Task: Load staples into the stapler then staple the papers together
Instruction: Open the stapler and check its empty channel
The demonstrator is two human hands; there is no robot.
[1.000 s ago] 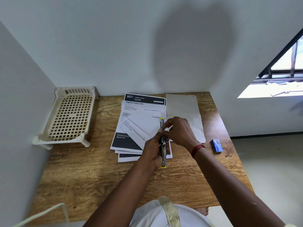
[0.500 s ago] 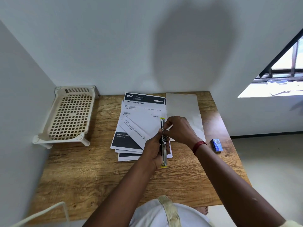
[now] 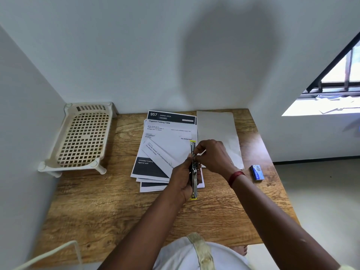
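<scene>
A yellow-tipped metal stapler (image 3: pixel 193 178) is swung fully open, lying lengthwise over the right edge of a loose stack of printed papers (image 3: pixel 165 145). My left hand (image 3: pixel 182 178) grips the stapler's near half from the left side. My right hand (image 3: pixel 212 155) pinches at the stapler's middle, fingertips on the metal channel; whether it holds staples is hidden by the fingers. A small blue staple box (image 3: pixel 257 172) lies on the table to the right of my right wrist.
A blank white sheet (image 3: pixel 218 131) lies to the right of the stack on the wooden table (image 3: pixel 109 207). A cream plastic rack (image 3: pixel 81 139) stands at the left by the wall. Walls close in at the back and left; the table's right edge drops to the floor.
Both hands and the open stapler stay in nearly the same place; my right fingertips have shifted slightly along the stapler's middle.
</scene>
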